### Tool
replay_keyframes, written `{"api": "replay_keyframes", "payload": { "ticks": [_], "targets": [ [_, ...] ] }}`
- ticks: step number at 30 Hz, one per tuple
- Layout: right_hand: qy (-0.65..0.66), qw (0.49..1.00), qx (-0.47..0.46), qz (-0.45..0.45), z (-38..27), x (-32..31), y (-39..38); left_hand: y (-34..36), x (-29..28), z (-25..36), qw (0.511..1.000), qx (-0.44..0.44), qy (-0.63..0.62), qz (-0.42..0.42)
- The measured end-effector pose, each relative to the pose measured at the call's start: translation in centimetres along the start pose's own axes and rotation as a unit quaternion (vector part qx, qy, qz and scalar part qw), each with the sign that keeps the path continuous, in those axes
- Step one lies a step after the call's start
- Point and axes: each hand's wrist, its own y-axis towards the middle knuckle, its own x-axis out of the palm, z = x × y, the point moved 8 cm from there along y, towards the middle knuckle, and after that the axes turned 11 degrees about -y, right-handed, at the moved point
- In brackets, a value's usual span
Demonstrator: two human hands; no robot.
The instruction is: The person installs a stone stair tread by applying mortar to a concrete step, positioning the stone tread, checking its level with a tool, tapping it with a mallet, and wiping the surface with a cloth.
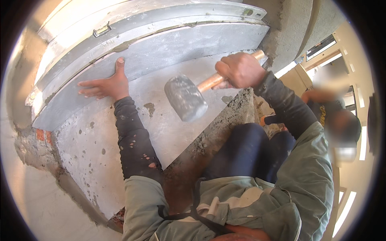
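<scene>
My left hand (pixel 105 84) rests with spread fingers against the upright grey slab (pixel 175 42), thumb near its mortar-smeared top edge. My right hand (pixel 239 70) grips the wooden handle of a rubber mallet (pixel 185 98), whose grey-black head hangs above the flat, mortar-spotted slab (pixel 92 148). A long metal spirit level (pixel 150 16) with yellow-green vials lies along the top of the upright slab.
Rough concrete and mortar edging (pixel 225 112) borders the flat slab beside my legs. A plastered wall (pixel 28 193) with exposed brick is on the left, a curved plastered surface (pixel 295 24) at upper right. Another person (pixel 337 118) is at the right.
</scene>
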Motion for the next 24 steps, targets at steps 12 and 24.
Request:
{"api": "replay_keyframes", "payload": {
  "ticks": [12,24],
  "targets": [
    [0.002,0.997,0.007,0.076,3.6,-0.1,2.7,0.0,-0.8,0.7,1.0,0.017,-0.009,0.022],
    [0.003,0.997,0.065,0.034,6.0,3.3,2.2,-0.4,0.2,1.1,0.999,-0.027,-0.024,-0.013]
  ]
}}
